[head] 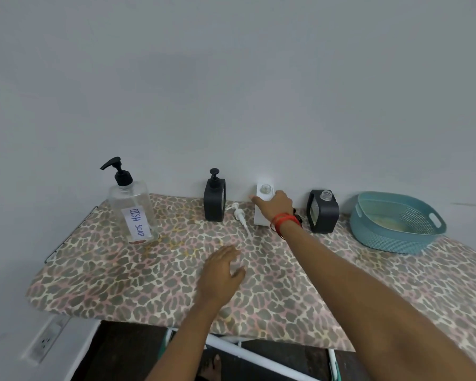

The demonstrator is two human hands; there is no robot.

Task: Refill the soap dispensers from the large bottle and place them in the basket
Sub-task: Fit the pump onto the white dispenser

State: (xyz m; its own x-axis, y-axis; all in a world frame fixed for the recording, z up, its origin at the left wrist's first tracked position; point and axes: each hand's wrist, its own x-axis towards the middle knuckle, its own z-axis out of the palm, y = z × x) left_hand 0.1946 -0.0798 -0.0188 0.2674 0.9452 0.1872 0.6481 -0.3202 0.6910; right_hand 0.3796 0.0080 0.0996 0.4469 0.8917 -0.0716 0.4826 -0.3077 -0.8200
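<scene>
Head view: the right arm (355, 270) reaches straight out, right hand (275, 206) on the uncapped white dispenser (261, 219), forefinger straight; grip cannot be told. Flat on the table (121, 276) before the dispenser lies the left hand (223, 273), fingers together. The bottle (134, 213) stands far left of it, the basket (390, 237) far right.

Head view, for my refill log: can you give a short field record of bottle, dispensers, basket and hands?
large bottle: upright, far left, pump on
black dispenser with pump: upright, capped
white dispenser: neck open, right hand holds it
white pump: lying on table beside it
second black dispenser: neck open
basket: far right, no dispensers inside
left hand: flat on table, fingers straight
</scene>
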